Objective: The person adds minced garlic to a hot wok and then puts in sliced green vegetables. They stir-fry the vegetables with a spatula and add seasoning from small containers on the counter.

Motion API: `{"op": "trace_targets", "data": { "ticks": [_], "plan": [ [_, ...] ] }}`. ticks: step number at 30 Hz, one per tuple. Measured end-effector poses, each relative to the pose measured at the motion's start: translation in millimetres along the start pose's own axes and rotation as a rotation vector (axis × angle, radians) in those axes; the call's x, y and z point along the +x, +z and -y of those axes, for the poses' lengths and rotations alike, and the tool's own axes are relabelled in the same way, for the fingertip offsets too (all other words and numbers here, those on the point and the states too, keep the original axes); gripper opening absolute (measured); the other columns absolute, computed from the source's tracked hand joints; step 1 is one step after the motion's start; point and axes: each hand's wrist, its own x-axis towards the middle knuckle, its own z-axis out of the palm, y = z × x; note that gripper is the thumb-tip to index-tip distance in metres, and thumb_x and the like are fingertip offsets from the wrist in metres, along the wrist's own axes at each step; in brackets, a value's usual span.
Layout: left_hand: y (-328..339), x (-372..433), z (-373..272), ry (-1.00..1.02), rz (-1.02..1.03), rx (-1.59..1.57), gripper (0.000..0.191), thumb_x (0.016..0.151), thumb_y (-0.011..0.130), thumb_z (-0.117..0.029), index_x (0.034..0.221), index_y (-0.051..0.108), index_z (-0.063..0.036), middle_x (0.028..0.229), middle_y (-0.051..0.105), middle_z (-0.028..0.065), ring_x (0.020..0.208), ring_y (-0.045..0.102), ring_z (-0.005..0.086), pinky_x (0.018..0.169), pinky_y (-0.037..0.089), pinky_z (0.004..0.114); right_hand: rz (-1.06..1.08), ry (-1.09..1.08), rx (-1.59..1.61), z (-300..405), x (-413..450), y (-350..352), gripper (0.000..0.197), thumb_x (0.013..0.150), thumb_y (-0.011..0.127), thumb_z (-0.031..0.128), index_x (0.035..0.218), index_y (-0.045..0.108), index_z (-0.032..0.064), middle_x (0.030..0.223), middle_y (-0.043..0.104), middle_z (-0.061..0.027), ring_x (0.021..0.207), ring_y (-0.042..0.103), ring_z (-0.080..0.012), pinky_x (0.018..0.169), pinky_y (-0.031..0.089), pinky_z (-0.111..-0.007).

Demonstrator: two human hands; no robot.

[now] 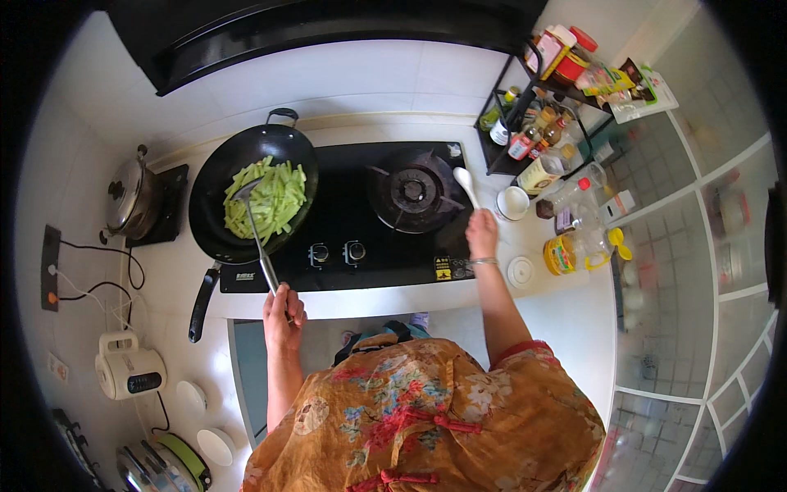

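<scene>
My left hand [285, 310] grips the metal handle of a spatula [254, 224], whose blade rests on chopped green vegetable strips [275, 200]. These lie in a black wok [208, 194] over the left side of the black gas hob [332, 215]. My right hand [481, 229] holds a white spoon [465, 181] by its handle, near the hob's right edge. Just right of the spoon is a small white jar [512, 203], open at the top. A round white lid [521, 272] lies on the counter to the right of my right wrist.
A lidded metal pot [132, 197] stands left of the wok. The wok's handle [203, 302] sticks out over the counter. Bottles, including a cooking oil bottle [569, 252], and a black rack [501, 157] fill the right side. A cream electric kettle [130, 366] and white bowls [216, 446] are lower left.
</scene>
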Motion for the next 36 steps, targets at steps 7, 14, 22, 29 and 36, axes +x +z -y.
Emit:
{"op": "trace_targets", "data": {
  "ticks": [7, 14, 22, 29, 36],
  "plan": [
    [10.9, 8.5, 14.7, 0.008, 0.005, -0.101, 0.018, 0.098, 0.045, -0.027, 0.093, 0.054, -0.0114, 0.056, 0.031, -0.0042, 0.045, 0.030, 0.0065, 0.039, 0.024, 0.021, -0.234, -0.145, -0.493, -85.8, 97.0, -183.5, 0.033, 0.093, 0.052, 0.029, 0.068, 0.051, 0.0074, 0.055, 0.043, 0.0023, 0.043, 0.040, -0.0083, 0.041, 0.032, -0.025],
    [40.6, 20.2, 26.9, 0.002, 0.005, -0.102, 0.021, 0.098, 0.044, -0.028, 0.098, 0.055, -0.0110, 0.061, 0.036, -0.0034, 0.049, 0.032, 0.0072, 0.043, 0.026, 0.022, -0.102, 0.025, -0.687, -114.5, 186.0, -236.5, 0.042, 0.087, 0.057, 0.041, 0.067, 0.057, 0.0041, 0.055, 0.049, -0.0032, 0.044, 0.046, -0.0140, 0.043, 0.037, -0.031],
    [72.5, 16.3, 38.4, -0.152, -0.349, 0.078, 0.044, 0.089, 0.056, -0.040, 0.125, 0.048, -0.0157, 0.083, 0.061, 0.0048, 0.063, 0.055, 0.0147, 0.051, 0.044, 0.026, 0.329, 0.437, -0.496, -46.4, 99.6, -138.8, 0.051, 0.088, 0.055, 0.052, 0.060, 0.049, 0.0090, 0.049, 0.046, -0.0014, 0.035, 0.043, -0.0148, 0.034, 0.033, -0.030],
    [85.6, 19.5, 46.9, -0.114, -0.002, 0.046, 0.026, 0.096, 0.046, -0.033, 0.111, 0.048, -0.0118, 0.103, 0.063, 0.0092, 0.085, 0.064, 0.0223, 0.069, 0.052, 0.032, 1.067, 0.358, -0.146, 58.4, -50.2, 90.3, 0.033, 0.096, 0.049, 0.031, 0.123, 0.045, 0.0119, 0.100, 0.063, -0.0130, 0.084, 0.064, -0.0202, 0.069, 0.055, -0.033],
    [25.0, 1.3, -7.4, 0.201, 0.406, 0.644, 0.040, 0.091, 0.058, -0.021, 0.128, 0.051, -0.0046, 0.111, 0.059, 0.0090, 0.092, 0.060, 0.0153, 0.078, 0.049, 0.029, 1.123, -0.409, -0.584, 62.4, -95.2, 201.2, 0.055, 0.083, 0.061, 0.008, 0.132, 0.038, 0.0115, 0.099, 0.062, -0.0200, 0.090, 0.061, -0.0374, 0.078, 0.048, -0.042]
  ]
}}
